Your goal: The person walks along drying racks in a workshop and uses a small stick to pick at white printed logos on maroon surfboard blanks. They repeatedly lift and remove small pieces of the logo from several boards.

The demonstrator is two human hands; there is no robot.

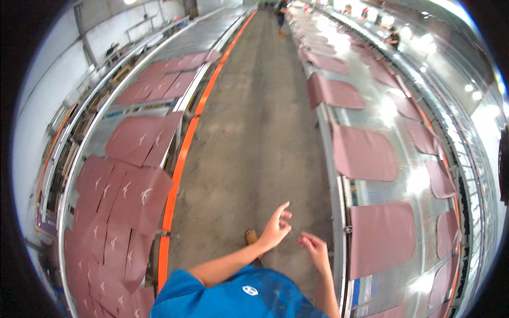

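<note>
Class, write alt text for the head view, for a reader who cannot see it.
A bare left hand and bare right hand, both apparently empty, hover before a person's blue shirt, over a grey floor between long metal tables bearing thin maroon sheets.

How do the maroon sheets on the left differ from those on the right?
The left sheets lie packed in close groups; the right sheets lie spaced apart. The left sheets bear white marks; none are visible on the right sheets. Both are maroon.
</note>
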